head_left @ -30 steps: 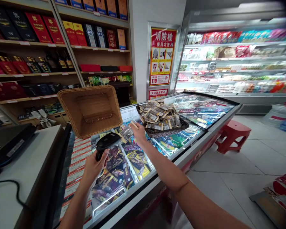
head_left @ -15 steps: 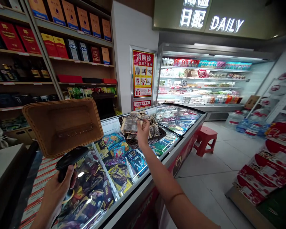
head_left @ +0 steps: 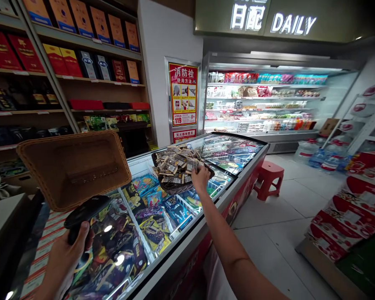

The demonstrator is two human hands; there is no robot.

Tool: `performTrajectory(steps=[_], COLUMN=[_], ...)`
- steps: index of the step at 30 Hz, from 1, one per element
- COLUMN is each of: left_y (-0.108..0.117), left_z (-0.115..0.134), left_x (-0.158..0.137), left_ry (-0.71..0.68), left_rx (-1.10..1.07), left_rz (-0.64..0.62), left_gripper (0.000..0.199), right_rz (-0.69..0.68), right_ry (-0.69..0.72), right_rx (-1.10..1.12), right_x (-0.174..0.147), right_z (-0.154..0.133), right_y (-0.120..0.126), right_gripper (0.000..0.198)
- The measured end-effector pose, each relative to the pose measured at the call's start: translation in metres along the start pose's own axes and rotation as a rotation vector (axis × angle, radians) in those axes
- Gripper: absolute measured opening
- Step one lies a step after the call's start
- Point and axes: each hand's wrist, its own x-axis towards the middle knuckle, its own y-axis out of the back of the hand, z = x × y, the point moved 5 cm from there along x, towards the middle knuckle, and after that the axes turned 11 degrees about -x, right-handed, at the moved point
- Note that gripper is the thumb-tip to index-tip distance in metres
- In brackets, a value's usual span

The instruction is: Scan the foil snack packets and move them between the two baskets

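Note:
My left hand [head_left: 70, 250] is closed around the handle of a black barcode scanner [head_left: 87, 210], held over the freezer's near end. Beyond the scanner, a tan woven basket [head_left: 121, 166] is tipped on its side with its open top facing me. My right hand [head_left: 201, 178] is at the right side of a dark woven basket [head_left: 175, 189] heaped with small packets [head_left: 173, 162]. Its fingers pinch a small clear-fronted packet [head_left: 192, 164] at the edge of the heap. The dark basket rests on the freezer's top.
The chest freezer [head_left: 187, 233] runs away from me, with bagged frozen goods under glass and in wire dividers. A red stool [head_left: 268, 179] stands to its right. Stacked red cartons [head_left: 334, 231] are at the lower right. Shelves of boxes [head_left: 100, 89] line the left.
My right hand has moved right and slightly down, from the middle of the packet heap to its right edge. My view has shifted slightly; the left hand still grips the scanner.

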Motion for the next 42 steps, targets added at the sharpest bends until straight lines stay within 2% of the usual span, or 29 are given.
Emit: performTrajectory(steps=[3,8,11,14,17,22,26,30,33,38,42], left_y=[-0.002,-0.003,-0.006,-0.016,-0.031,-0.047,-0.047,-0.043,-0.033,0.005,0.042], left_z=[-0.002,0.007,0.016,0.022,0.023,0.019,0.025,0.029,0.026,0.016,0.004], left_x=[-0.005,-0.011,-0.015,-0.021,-0.029,-0.036,-0.038,-0.042,-0.036,-0.019,-0.024], left_ry=[0.068,0.049,0.022,0.021,0.001,-0.040,-0.015,0.135,0.222,0.342,0.406], left_rx=[-0.192,-0.215,-0.183,-0.179,-0.231,-0.309,-0.335,-0.390,-0.418,-0.448,-0.442], left_rz=[0.056,0.044,-0.058,-0.190,-0.303,-0.454,-0.494,-0.432,-0.311,-0.038,0.120], left_gripper=[0.066,0.062,0.062,0.058,0.055,0.059,0.062,0.063,0.067,0.061,0.048], right_rz=[-0.001,0.035,0.087,0.024,-0.028,-0.033,-0.062,-0.086,-0.110,-0.055,-0.067], right_ry=[0.060,0.140,0.217,0.358,0.414,0.452,0.487,0.513,0.534,0.572,0.622], right_rx=[-0.105,-0.138,-0.129,-0.098,-0.081,-0.069,-0.061,-0.025,-0.019,0.013,0.118], right_x=[-0.011,-0.021,-0.037,-0.063,-0.084,-0.093,-0.101,-0.119,-0.128,-0.127,-0.131], right_z=[-0.003,-0.008,-0.023,-0.046,-0.060,-0.060,-0.051,-0.039,-0.026,-0.002,-0.008], right_y=[-0.001,0.006,0.010,0.004,-0.001,0.004,0.010,0.012,0.013,0.015,0.013], right_gripper=[0.020,0.020,0.022,0.023,0.023,0.025,0.026,0.026,0.027,0.027,0.023])
